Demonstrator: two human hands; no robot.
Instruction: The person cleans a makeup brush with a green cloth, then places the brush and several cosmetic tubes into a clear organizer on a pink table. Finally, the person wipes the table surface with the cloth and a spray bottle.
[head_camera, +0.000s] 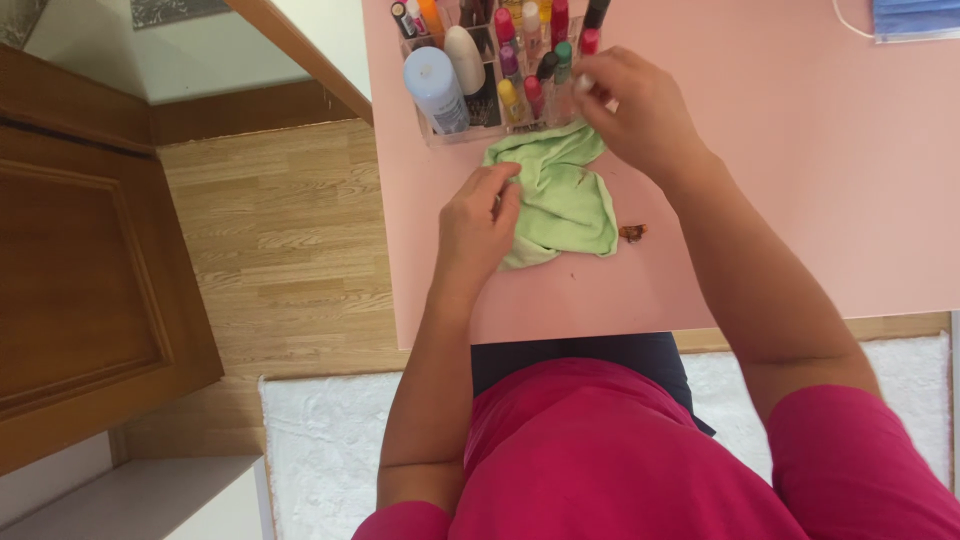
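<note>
Left hand (482, 222) lies flat, fingers loose, pressing the crumpled green cloth (560, 195) on the pink surface (800, 200); right hand (635, 105) in closed grip on a small white-capped item, just beside the clear bottle organiser (480, 70); step judged: wiping bottles; next move needs steady cloth.

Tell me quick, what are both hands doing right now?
Left hand: fingers bent, resting on the green cloth; no clear grip.
Right hand: fingers pinched by the clear organizer; what it holds cannot be told.
</note>
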